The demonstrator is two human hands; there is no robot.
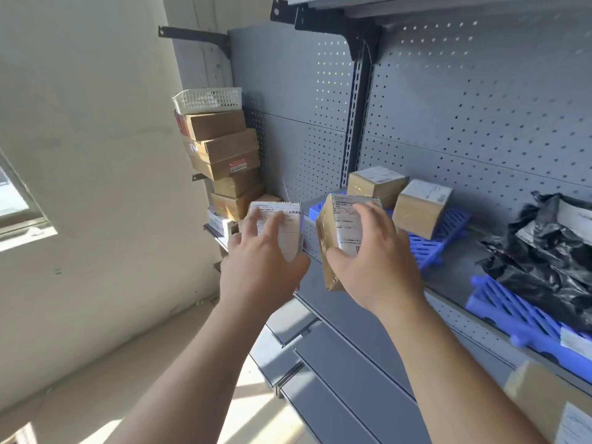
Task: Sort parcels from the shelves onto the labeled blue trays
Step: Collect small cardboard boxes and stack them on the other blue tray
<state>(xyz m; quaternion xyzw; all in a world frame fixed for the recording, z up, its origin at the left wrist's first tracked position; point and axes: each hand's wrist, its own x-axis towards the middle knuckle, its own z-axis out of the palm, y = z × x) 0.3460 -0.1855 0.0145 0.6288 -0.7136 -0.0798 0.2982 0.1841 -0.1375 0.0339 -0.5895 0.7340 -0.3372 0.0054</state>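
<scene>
1. Centrally, the left hand (256,264) grips a small white-labelled parcel (290,232), with fingers spread over its label and the thumb below it
2. Just right of it, the right hand (374,267) clasps a brown taped parcel (333,238), fingers curled over its label
3. Both parcels are held apart from each other, before the front edge of the grey shelf (456,274)
4. Behind the right hand, 2 cardboard boxes (416,209) sit on a blue tray (448,232)
5. At lower right, black bags (544,251) lie on another blue tray (512,318)
6. At left centre, a stack of brown boxes (224,161) carries a white basket (208,99)
</scene>
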